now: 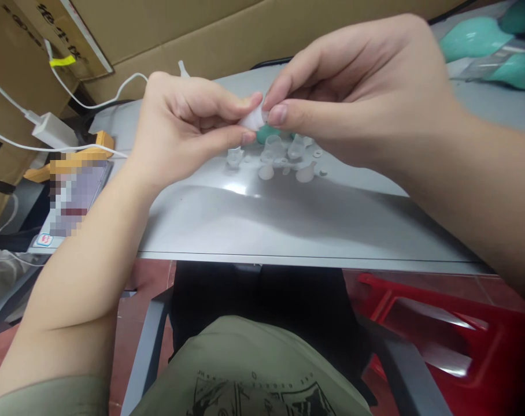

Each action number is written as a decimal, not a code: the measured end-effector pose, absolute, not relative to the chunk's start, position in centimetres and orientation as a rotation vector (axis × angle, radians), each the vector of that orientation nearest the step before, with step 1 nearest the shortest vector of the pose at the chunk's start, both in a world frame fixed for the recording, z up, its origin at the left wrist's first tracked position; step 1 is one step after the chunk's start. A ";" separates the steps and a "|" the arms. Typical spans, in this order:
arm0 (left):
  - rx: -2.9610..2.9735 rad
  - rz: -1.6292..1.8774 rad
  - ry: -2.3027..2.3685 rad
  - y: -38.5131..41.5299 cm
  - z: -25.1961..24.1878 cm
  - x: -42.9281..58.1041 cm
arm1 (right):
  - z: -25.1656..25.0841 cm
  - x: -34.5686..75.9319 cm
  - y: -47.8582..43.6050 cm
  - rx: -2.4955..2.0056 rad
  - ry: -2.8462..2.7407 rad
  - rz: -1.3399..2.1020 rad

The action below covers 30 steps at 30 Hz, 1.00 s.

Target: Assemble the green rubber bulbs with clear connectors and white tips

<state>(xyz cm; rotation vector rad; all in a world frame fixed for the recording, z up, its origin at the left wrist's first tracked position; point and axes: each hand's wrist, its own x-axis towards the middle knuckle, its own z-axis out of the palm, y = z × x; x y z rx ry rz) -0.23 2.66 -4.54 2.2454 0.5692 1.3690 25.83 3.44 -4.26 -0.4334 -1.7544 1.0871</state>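
Note:
Between the thumb and fingers of my left hand [197, 118] is a small white plastic fitting [252, 119], roughly tube-shaped. My right hand [332, 98] pinches at the right end of that fitting, thumb and forefinger close together. A small clear edge shows there, but I cannot make out what the right fingertips hold. Just below both hands, several clear plastic parts [272, 149] and flat translucent pieces [306, 173] lie on the grey table [245, 225]. A teal part [267, 135] shows partly behind the fingers.
Teal squeeze bulbs [477, 37] lie at the back right. On the left are a pixelated phone-like object [78, 199], a yellow-orange stand [98, 144], a white charger [54, 132] and cables. Cardboard [180, 29] stands behind the table; a red stool [496, 346] is at lower right.

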 end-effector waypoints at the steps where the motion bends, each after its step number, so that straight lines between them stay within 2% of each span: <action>1: 2.232 1.358 0.596 3.0 -4.8 -0.2 | -4.2 25.8 3.4 -0.439 -1.752 1.090; 3: 2.208 1.329 0.655 4.5 -5.7 -0.2 | -4.1 25.8 3.3 -0.452 -1.745 1.093; 6: 2.173 1.375 0.368 7.7 -7.6 -0.5 | -4.2 25.7 3.4 -0.432 -1.743 1.118; 10: 2.161 1.250 0.512 9.4 -8.4 -0.4 | -4.6 25.7 3.7 -0.364 -1.695 1.193; 14: 2.110 1.260 0.739 6.2 -7.7 1.2 | -4.7 25.8 3.8 -0.411 -1.705 1.210; 20: 2.127 1.313 0.708 0.6 -6.0 3.5 | -4.3 25.7 3.6 -0.438 -1.688 1.256; 30: 2.330 1.137 0.740 1.5 -2.0 0.5 | -4.3 26.0 3.8 -0.495 -1.723 1.248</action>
